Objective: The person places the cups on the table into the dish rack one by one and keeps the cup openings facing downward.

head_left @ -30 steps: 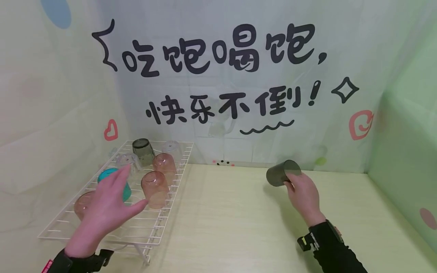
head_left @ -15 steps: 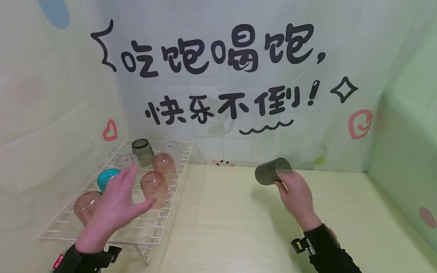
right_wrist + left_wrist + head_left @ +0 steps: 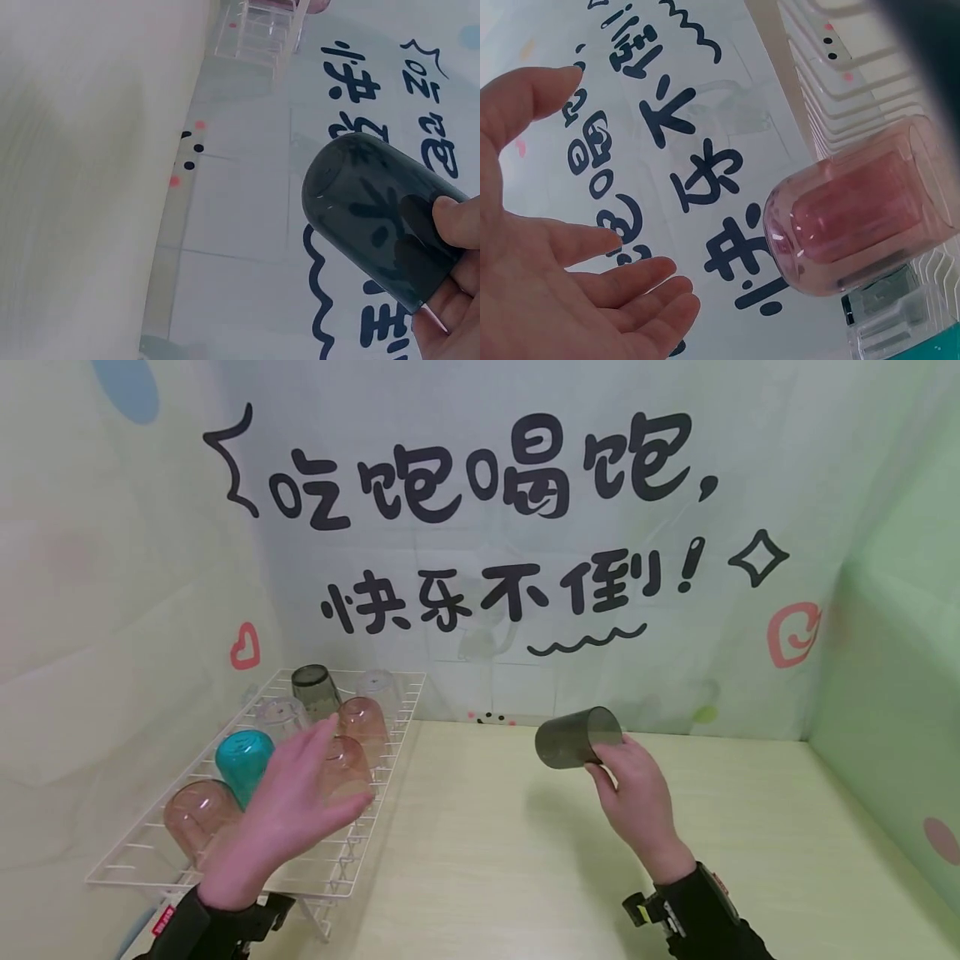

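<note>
My right hand (image 3: 637, 802) grips a dark grey translucent cup (image 3: 568, 739) near its rim. The cup is tilted on its side above the table, its base pointing left; the right wrist view shows the thumb on the grey cup's wall (image 3: 367, 210) with fingers at its mouth. Over the wire rack, my left hand (image 3: 288, 806) has its thumb and fingers spread and holds nothing. Nearest to it stands a pink cup (image 3: 347, 764), upside down and partly hidden behind the hand; the left wrist view shows this pink cup (image 3: 855, 210) apart from the fingers.
The white wire rack (image 3: 341, 881) stands at the left on the pale table (image 3: 465, 860). Several upside-down cups share it, including a teal cup (image 3: 243, 760), a pink cup (image 3: 197, 814) at the front and a grey cup (image 3: 317, 693) at the back. A printed backdrop (image 3: 480, 685) rises behind.
My right hand has carried the grey cup leftward over the table. My left hand has shifted right over the rack, uncovering more of the teal cup and the front pink cup.
</note>
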